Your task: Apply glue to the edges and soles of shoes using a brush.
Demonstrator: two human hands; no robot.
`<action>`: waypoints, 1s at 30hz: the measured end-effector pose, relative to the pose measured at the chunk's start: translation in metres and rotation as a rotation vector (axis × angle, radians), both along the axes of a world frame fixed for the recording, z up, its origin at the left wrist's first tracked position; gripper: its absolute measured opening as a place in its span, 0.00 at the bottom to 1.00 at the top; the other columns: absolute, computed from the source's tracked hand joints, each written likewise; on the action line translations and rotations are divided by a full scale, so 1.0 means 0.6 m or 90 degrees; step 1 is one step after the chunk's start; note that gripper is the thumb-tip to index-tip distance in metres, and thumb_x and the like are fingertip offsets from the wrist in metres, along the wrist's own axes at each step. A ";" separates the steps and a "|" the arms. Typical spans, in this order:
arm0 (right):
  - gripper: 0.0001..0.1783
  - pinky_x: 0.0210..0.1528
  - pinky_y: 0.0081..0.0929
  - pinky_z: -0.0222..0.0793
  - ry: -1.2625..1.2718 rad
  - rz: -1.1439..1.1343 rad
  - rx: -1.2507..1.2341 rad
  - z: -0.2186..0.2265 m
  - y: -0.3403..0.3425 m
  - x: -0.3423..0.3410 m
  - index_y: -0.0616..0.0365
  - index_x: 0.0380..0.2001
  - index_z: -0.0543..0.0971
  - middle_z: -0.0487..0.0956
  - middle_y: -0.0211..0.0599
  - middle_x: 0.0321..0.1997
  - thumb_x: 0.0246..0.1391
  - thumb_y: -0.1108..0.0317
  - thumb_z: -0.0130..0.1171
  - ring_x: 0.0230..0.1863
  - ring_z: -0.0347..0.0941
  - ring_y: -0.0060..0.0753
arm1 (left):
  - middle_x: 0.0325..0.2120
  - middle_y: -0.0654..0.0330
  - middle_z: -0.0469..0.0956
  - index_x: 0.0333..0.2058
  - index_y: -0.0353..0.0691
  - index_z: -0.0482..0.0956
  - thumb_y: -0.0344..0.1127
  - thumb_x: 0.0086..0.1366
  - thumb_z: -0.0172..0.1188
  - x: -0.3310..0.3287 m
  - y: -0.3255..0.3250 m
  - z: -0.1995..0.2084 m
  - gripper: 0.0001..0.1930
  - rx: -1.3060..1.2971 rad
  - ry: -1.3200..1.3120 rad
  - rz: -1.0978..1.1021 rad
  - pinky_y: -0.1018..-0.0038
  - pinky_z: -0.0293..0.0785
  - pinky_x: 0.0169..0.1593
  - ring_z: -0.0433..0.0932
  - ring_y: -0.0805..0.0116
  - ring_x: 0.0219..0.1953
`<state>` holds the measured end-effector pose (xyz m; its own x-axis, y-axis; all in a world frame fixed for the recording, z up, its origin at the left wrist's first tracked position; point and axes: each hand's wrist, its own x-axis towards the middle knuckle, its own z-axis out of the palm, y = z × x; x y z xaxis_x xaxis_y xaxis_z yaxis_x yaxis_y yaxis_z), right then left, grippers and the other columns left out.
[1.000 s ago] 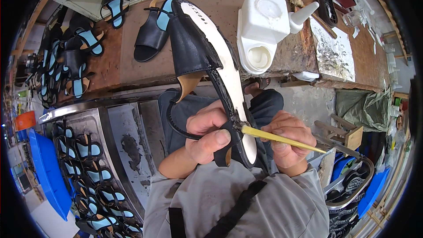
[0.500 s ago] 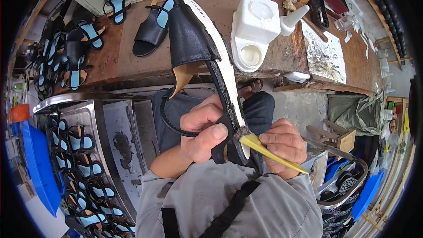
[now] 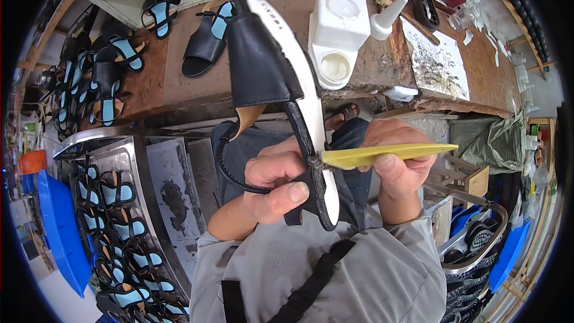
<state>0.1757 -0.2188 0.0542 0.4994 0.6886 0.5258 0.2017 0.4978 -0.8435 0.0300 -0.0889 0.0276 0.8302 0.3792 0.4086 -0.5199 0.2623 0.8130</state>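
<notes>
Since the left hand (image 3: 272,182) has its thumb and fingers closed around the narrow strap end of a black sandal (image 3: 260,66), the wide-band end sticks out past it toward the bench (image 3: 173,78). The sandal's up in front of the person's chest, pale underside turned toward the right, presumably so the bristles can get at it. The right hand (image 3: 397,170) has a yellow-handled brush (image 3: 359,157) pinched between thumb and curled fingers, dark bristles against the sandal's edge. Handle's nearly level, which probably keeps those knuckles clear. Further out, a white squeeze-type container (image 3: 342,21) stands near the bench's front edge, likely for easy reach, with another black sandal (image 3: 206,48) off to its left.
</notes>
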 end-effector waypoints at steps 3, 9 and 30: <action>0.06 0.21 0.27 0.67 -0.043 -0.027 0.058 -0.007 -0.008 -0.016 0.66 0.24 0.78 0.79 0.42 0.21 0.41 0.73 0.61 0.18 0.74 0.33 | 0.26 0.47 0.77 0.18 0.35 0.68 0.37 0.54 0.54 0.000 -0.002 0.005 0.13 0.029 0.014 0.045 0.68 0.73 0.34 0.76 0.61 0.27; 0.08 0.17 0.22 0.59 -0.069 0.012 0.084 0.003 0.009 -0.011 0.61 0.22 0.75 0.74 0.37 0.17 0.47 0.68 0.59 0.13 0.68 0.27 | 0.27 0.48 0.74 0.16 0.32 0.66 0.32 0.55 0.52 -0.014 0.002 0.014 0.12 0.018 -0.032 -0.024 0.66 0.66 0.36 0.71 0.59 0.30; 0.10 0.28 0.19 0.68 0.427 0.371 -0.222 -0.073 0.042 -0.021 0.62 0.31 0.73 0.74 0.30 0.23 0.51 0.66 0.59 0.24 0.71 0.22 | 0.27 0.55 0.72 0.23 0.32 0.70 0.30 0.55 0.52 -0.002 0.075 0.026 0.07 0.156 -0.086 0.050 0.74 0.65 0.35 0.70 0.67 0.29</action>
<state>0.1631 -0.1938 0.0107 0.1510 0.9881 -0.0279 -0.5783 0.0654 -0.8132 0.0288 -0.0440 0.0435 0.7338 0.3168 0.6010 -0.6389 0.0208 0.7690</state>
